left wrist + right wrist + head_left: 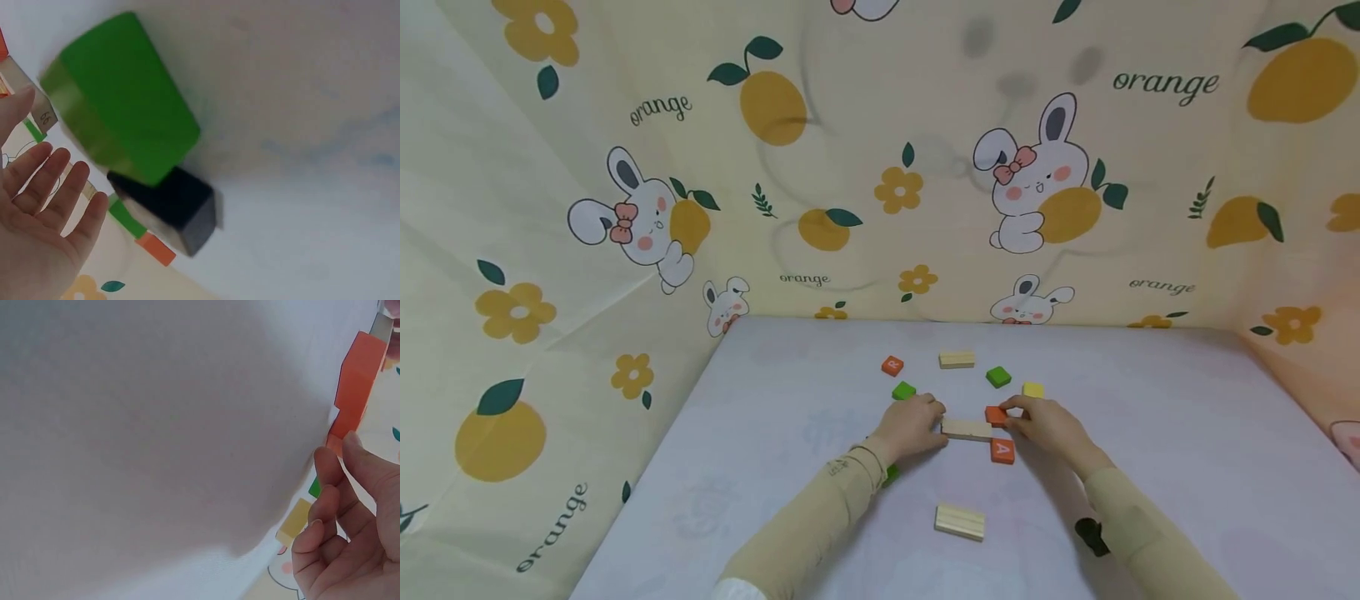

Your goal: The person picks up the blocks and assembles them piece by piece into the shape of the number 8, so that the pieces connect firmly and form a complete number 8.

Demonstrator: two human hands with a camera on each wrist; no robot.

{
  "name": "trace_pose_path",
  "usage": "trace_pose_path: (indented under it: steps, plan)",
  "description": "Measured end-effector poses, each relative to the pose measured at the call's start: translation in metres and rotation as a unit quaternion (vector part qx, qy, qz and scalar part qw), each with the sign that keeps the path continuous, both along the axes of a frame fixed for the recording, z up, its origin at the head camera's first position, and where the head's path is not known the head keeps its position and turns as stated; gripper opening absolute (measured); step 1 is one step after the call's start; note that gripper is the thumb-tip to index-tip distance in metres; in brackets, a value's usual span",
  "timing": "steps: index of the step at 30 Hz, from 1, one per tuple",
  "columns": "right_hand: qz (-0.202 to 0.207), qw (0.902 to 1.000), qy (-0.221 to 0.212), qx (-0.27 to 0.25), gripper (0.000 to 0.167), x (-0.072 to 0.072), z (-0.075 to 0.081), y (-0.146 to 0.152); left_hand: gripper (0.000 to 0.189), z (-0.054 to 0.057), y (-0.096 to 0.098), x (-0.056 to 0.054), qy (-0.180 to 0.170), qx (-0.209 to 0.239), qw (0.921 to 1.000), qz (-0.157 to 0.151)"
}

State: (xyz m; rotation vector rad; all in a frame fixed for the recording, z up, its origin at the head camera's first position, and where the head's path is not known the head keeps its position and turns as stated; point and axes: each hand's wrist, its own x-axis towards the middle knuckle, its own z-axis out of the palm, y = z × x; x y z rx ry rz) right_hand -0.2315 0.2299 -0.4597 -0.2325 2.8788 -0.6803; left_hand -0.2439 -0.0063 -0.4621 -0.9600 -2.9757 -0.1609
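Wooden plank (966, 430): your left hand (912, 427) near one end, fingers apart; at other end, your right hand (1051, 427) pinches orange block (995, 416) near letter-A block (1002, 452).

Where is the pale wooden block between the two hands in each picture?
Head: wooden block slightly right of centre, below mid-height.
Left wrist: wooden block near the left edge, partly hidden.
Right wrist: apparently a sliver of it, top right.
Shared landmark: the left hand.
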Motion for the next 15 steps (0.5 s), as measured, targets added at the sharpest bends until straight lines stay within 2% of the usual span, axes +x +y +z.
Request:
trace_pose_path:
  steps: [6,15]
  plan:
    - [0.0,1.0,-0.002,-0.004,0.031,0.001,0.0,0.002,0.045,0.006,-0.011,-0.002,0.005,-0.007,0.9999,0.014]
    - [-0.004,0.9999,-0.009,-0.008,0.032,0.0,0.0,0.001,0.04,0.0,-0.023,-0.015,0.068,0.01,0.996,0.056]
